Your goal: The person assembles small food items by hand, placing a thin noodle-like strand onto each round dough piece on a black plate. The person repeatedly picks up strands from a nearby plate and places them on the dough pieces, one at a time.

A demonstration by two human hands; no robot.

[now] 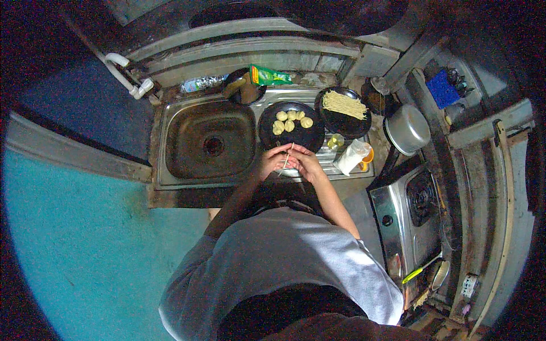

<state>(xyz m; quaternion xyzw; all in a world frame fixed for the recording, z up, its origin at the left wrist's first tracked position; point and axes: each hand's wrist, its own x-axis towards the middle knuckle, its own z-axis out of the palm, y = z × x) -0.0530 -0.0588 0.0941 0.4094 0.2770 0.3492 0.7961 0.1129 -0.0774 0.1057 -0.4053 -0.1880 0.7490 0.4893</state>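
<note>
My left hand and my right hand meet over the sink's drainboard, both pinching a thin pale stick with a small pale lump between the fingers. Just beyond them sits a black plate holding several pale dough pieces. To its right another black plate carries a heap of thin pale sticks.
A steel sink basin lies to the left, a white tap pipe beyond it. A white packet and orange cup stand right of my hands. A metal pot and a gas stove are farther right.
</note>
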